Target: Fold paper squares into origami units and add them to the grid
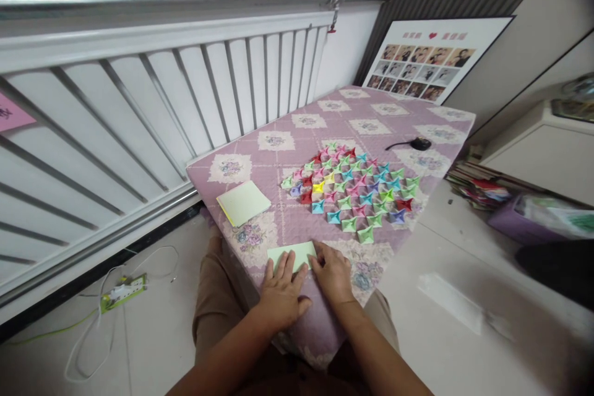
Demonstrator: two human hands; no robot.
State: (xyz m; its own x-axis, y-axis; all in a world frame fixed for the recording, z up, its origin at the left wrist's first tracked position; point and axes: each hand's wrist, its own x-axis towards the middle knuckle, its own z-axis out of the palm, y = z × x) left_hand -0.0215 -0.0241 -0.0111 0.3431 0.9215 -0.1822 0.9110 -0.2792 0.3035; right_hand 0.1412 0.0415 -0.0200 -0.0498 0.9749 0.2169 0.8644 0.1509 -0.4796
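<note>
A pale green sheet of paper point(278, 253), folded into a rectangle, lies flat on the tablecloth near the table's front corner. My left hand point(284, 291) rests on it with the fingers stretched out flat across its lower edge. At the paper's right end is my right hand point(333, 269), its fingers bent and pinched at that edge. To the left sits a stack of square paper point(244, 202), pale green on top with yellow showing below. Beyond my hands, many small folded paper pieces point(352, 189) in green, pink, blue, red and yellow stand in rows.
A purple floral cloth covers the table point(297, 158). A black object with a short cord point(420, 143) lies at its right. A white radiator point(223, 86) runs along the left. On the floor are a power strip point(124, 292) with cables and a purple bin point(522, 223).
</note>
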